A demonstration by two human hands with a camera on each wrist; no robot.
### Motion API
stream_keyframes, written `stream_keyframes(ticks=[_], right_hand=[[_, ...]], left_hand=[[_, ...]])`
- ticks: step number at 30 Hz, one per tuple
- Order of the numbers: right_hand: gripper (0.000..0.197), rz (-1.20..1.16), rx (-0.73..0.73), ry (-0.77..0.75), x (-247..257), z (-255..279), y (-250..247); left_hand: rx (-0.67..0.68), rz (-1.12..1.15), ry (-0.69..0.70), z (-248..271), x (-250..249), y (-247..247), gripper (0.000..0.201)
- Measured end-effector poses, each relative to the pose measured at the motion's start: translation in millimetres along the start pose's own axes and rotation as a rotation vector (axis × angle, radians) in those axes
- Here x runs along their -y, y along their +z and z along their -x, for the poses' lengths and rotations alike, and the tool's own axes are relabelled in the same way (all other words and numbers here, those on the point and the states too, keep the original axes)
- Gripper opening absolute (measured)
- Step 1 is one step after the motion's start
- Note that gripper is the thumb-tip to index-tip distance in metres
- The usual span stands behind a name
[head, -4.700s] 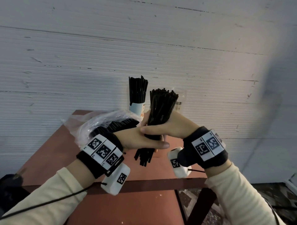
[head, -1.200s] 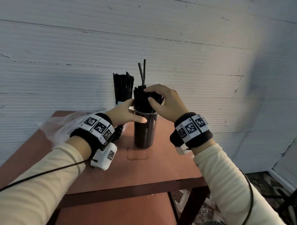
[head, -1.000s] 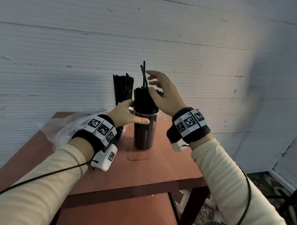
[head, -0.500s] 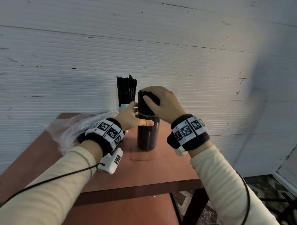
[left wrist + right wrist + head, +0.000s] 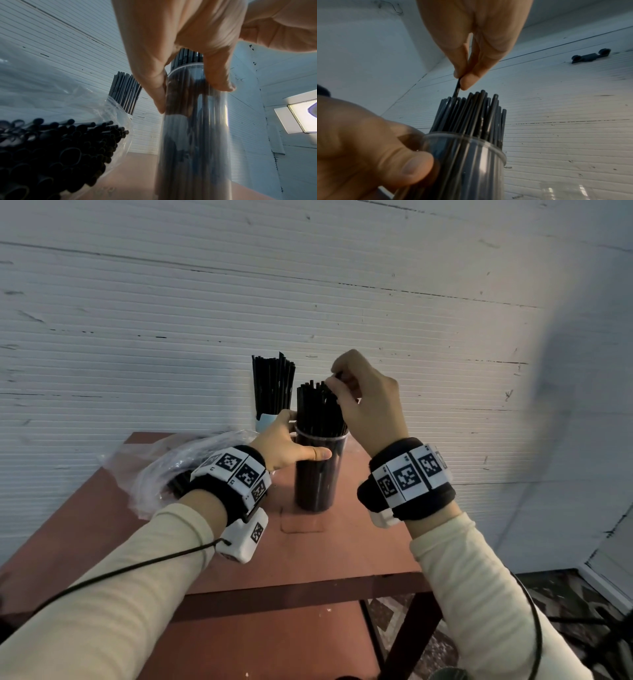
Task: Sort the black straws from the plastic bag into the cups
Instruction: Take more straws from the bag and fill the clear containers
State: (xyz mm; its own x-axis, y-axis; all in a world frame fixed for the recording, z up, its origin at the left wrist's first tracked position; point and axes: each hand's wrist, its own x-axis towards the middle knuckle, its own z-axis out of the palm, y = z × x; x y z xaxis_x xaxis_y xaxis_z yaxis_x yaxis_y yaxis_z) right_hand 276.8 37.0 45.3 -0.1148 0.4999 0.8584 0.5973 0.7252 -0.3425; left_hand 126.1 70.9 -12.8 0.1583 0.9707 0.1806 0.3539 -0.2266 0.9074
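Observation:
A tall clear cup (image 5: pixel 318 474) packed with black straws (image 5: pixel 317 409) stands on the red-brown table (image 5: pixel 342 549). My left hand (image 5: pixel 291 445) grips the cup just under its rim, thumb in front; the left wrist view shows the fingers wrapped round the clear cup (image 5: pixel 192 135). My right hand (image 5: pixel 363 395) is above the bundle and pinches the top of one black straw (image 5: pixel 456 89) between thumb and fingers (image 5: pixel 465 82). The plastic bag (image 5: pixel 164 463) with more black straws (image 5: pixel 51 148) lies to the left.
A second cup (image 5: pixel 265 419) full of straws (image 5: pixel 273 381) stands behind, against the white ribbed wall. An empty clear cup (image 5: pixel 565 190) shows at the lower right of the right wrist view. The table's front edge is near me, with a lower shelf (image 5: pixel 274 642) beneath.
Half a second ago my right hand lay on top of the straw bundle; it has risen and now pinches a single straw. The left hand has kept its hold on the cup.

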Motion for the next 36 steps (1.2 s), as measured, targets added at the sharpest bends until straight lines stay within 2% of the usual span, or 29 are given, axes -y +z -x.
stream_keyframes(ticks=[5, 9, 14, 19, 23, 26, 29, 31, 33, 36], right_hand=[[0.003, -0.008, 0.033, 0.032, 1, -3, -3], [0.013, -0.036, 0.055, 0.084, 3, -2, -4], [0.007, 0.102, 0.18, 0.06, -2, 2, -1], [0.013, 0.131, 0.141, 0.108, -1, -1, -4], [0.016, 0.285, 0.356, 0.182, -6, 7, 7], [0.015, 0.235, 0.36, 0.234, -11, 15, 10], [0.015, 0.161, 0.22, 0.121, -8, 16, 8], [0.036, 0.167, 0.122, -0.024, -4, 13, 6], [0.051, 0.246, 0.146, -0.123, -4, 10, 8], [0.044, 0.333, 0.28, -0.13, -9, 11, 15]], left_hand=[[0.002, -0.016, 0.003, -1, 0, -1, 0.086], [0.001, -0.025, 0.011, -2, 1, 0, 0.085], [0.005, -0.028, 0.009, -3, 3, -1, 0.086], [0.001, -0.05, 0.012, -5, 5, -1, 0.087], [0.014, -0.055, 0.01, -7, 7, -2, 0.095], [0.015, -0.046, -0.001, -8, 7, -2, 0.095], [0.012, -0.06, 0.011, -8, 9, -3, 0.094], [0.008, -0.072, 0.022, -7, 9, -3, 0.095], [0.006, -0.056, 0.022, -5, 8, -2, 0.097], [0.017, -0.023, 0.021, -2, 8, 1, 0.105]])
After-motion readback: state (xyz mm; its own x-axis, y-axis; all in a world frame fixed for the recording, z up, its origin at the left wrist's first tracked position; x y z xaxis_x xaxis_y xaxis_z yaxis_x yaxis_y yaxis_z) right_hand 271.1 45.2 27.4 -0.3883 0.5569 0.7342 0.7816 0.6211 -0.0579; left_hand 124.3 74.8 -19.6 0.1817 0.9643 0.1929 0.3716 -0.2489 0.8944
